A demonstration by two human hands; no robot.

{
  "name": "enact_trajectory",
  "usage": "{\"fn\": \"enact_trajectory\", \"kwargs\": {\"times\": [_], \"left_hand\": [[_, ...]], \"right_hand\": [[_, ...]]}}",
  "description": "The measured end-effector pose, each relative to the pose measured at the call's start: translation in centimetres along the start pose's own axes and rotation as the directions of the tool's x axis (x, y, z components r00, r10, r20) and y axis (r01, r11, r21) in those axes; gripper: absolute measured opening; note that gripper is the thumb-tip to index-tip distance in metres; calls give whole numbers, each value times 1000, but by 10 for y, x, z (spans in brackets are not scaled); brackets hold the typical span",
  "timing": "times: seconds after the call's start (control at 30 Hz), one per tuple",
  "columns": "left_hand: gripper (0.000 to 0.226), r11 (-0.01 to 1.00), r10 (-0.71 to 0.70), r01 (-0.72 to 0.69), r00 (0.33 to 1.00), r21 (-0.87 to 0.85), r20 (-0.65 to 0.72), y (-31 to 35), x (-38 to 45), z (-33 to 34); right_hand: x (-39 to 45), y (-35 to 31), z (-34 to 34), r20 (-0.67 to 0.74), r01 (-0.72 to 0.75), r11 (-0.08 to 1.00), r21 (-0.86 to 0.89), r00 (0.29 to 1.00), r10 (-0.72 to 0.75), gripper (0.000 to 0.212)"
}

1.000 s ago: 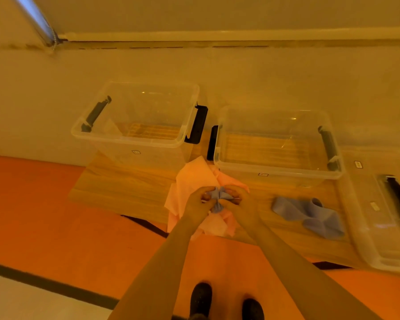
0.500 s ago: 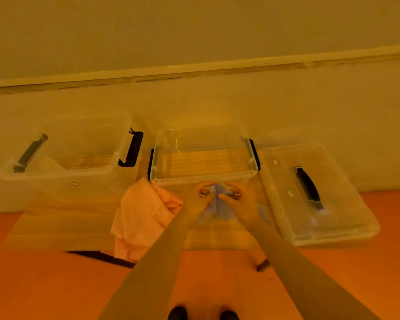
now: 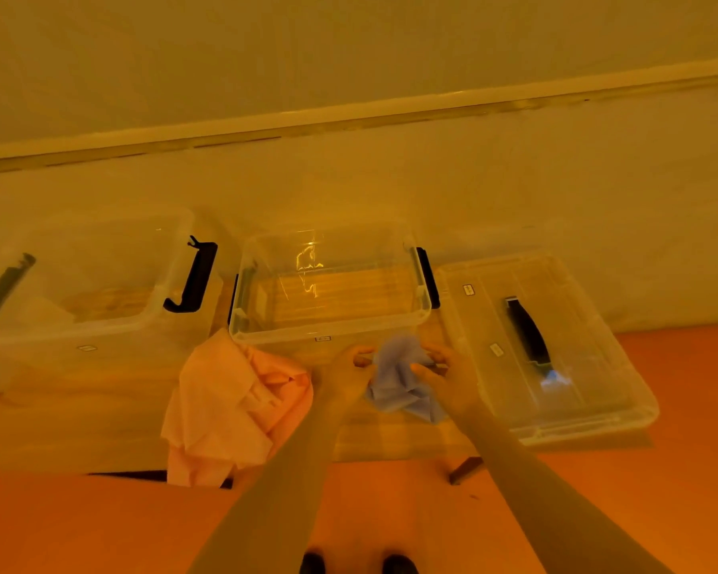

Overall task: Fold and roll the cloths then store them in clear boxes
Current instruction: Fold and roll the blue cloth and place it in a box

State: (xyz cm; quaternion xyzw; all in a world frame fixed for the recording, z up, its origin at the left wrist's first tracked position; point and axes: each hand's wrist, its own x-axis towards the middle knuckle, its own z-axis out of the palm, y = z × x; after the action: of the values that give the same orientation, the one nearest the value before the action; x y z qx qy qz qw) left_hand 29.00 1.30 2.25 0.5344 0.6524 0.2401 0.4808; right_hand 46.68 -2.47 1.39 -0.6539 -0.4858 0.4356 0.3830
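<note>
Blue cloth (image 3: 398, 377): bunched, held above tabletop (image 3: 79, 428) just before middle clear box (image 3: 328, 329). Left hand (image 3: 347, 377) and right hand (image 3: 448, 381) fingers pinch it from either side. Pink cloth (image 3: 233, 403) lies left, overhanging edge.

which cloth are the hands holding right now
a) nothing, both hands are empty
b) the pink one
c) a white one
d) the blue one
d: the left hand and right hand both pinch the blue cloth in front of the middle clear box, while the pink cloth lies untouched on the table to the left.
</note>
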Motion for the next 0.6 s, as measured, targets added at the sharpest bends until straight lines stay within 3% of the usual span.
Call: {"fn": "enact_trajectory", "kwargs": {"times": [0.17,0.33,0.43,0.6], "left_hand": [[32,997,-69,68,997,-38,-31,-16,1,5],[31,991,-122,118,991,-70,-51,-26,2,-1],[30,991,-125,122,990,-60,-63,-31,1,-4],[27,992,-87,75,989,-100,-123,-27,-12,-16]], "right_hand": [[-1,18,3,-5,21,998,-61,1000,-21,38],[2,18,1,7,-21,1000,-15,1000,21,40],[7,15,2,-64,34,999,1,997,-34,35],[11,3,-3,-50,17,1000,16,999,-16,36]]}}
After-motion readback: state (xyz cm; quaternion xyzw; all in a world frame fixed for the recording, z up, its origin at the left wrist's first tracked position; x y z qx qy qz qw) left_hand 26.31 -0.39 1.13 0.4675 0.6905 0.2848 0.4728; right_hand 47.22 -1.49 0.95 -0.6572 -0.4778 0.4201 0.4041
